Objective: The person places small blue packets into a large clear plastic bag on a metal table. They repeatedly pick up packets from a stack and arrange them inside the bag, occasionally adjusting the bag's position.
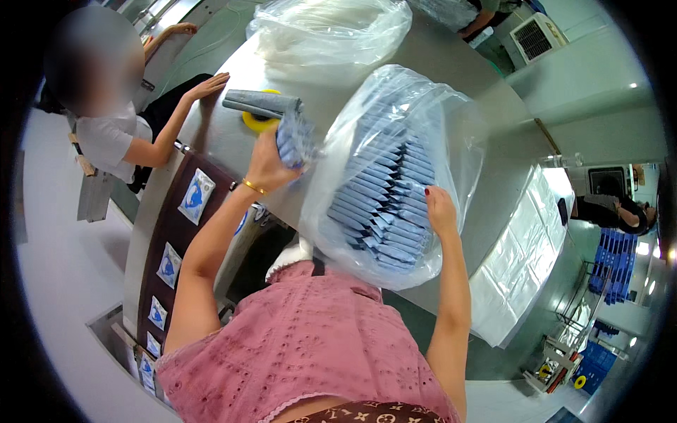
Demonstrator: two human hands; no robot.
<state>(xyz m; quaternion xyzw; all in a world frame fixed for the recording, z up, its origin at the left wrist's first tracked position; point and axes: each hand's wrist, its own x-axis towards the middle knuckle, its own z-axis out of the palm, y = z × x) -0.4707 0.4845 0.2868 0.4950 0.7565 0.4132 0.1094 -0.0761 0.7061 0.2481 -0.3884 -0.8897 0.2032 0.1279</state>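
A large clear plastic bag lies open on the metal table in front of me. Inside it, thin blue packets stand in two tight rows that meet along the middle. My left hand, with a gold bracelet at the wrist, is closed around a small bunch of blue sachets, smeared by motion, just left of the bag. On the bag's right side, my right hand has its fingers curled at the plastic edge. Beyond my left hand are a yellow tape roll and a long grey object.
A dark conveyor belt carries spaced white-and-blue packets on my left. Another person sits beyond it, one hand on the table edge. A second filled clear bag stands at the far side. Flat plastic sheets are stacked at right.
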